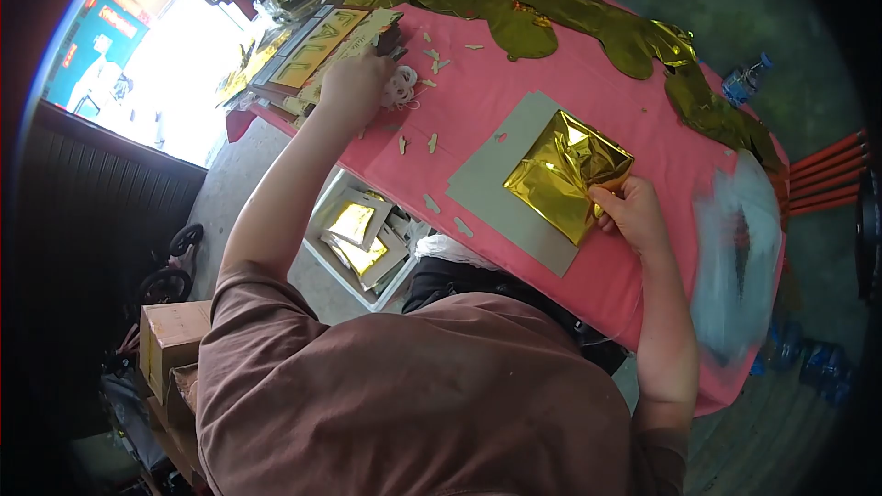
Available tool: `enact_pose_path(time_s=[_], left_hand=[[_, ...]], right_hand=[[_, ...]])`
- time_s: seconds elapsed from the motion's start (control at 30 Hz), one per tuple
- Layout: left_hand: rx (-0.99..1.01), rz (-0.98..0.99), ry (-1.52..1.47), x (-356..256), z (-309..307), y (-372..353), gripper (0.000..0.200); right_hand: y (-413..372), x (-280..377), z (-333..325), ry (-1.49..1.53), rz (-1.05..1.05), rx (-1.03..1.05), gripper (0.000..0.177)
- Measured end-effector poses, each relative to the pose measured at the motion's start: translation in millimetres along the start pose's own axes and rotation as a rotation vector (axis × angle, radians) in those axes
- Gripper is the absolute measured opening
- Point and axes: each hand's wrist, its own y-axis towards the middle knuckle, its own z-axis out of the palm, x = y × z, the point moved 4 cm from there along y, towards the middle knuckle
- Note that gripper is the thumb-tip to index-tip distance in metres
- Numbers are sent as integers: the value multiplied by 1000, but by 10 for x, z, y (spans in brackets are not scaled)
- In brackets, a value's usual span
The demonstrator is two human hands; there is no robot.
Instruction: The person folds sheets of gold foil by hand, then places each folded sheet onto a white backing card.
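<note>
My right hand (634, 211) pinches the near right corner of a folded gold foil balloon (560, 170). The foil lies on a grey card (496, 165) with a small hanging hole, flat on the pink-covered table (606, 285). Over at the table's left end, my left hand (354, 87) is at a stack of printed cards (322, 46) with yellow lettering. Its fingers are mostly hidden behind the back of the hand, so their grip does not show. Just right of that hand sits a bundle of white string or loops (401, 87).
Small cut-out card pieces (432, 142) are scattered on the cloth. Long gold foil balloons (524, 23) line the far edge. A plastic bag (735, 257) lies at the right end, a bottle (746, 81) beyond. Below stands a white bin (363, 243) of packed foil cards.
</note>
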Motion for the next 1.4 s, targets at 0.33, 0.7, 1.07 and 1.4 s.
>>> enact_pose_path(time_s=[0.33,0.7,1.07,1.4], left_hand=[[-287,-33,-334,73,-590,17,17],[-141,588,-740,-1815,-166,-197,16],[-113,362,-798,-1215,-111,-173,23],[-255,436,-909,-1363,-242,-251,26]], right_hand=[[12,-19,-93,194,-2,63,13],[-37,172,-557,673,-177,-77,6],[-153,105,-312,396,14,18,14],[103,84,83,236,221,202,10]])
